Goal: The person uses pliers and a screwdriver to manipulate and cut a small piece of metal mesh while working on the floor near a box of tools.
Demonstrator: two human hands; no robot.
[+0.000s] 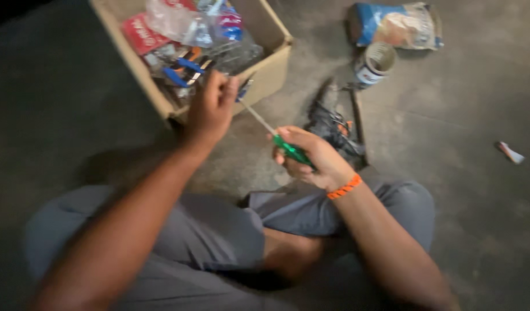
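The right hand (311, 158) grips the green-handled screwdriver (276, 137); the left hand (213, 103) is clenched around something small at its tip, unclear what, just before the cardboard box (273, 63); steadying the shaft in line probably prevents slipping.

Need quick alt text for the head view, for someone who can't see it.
A seated person's right hand grips a green-handled screwdriver, while the left hand pinches its metal tip. Ahead on the concrete floor sit a cardboard box of tools and packets, a tin can and a bag.
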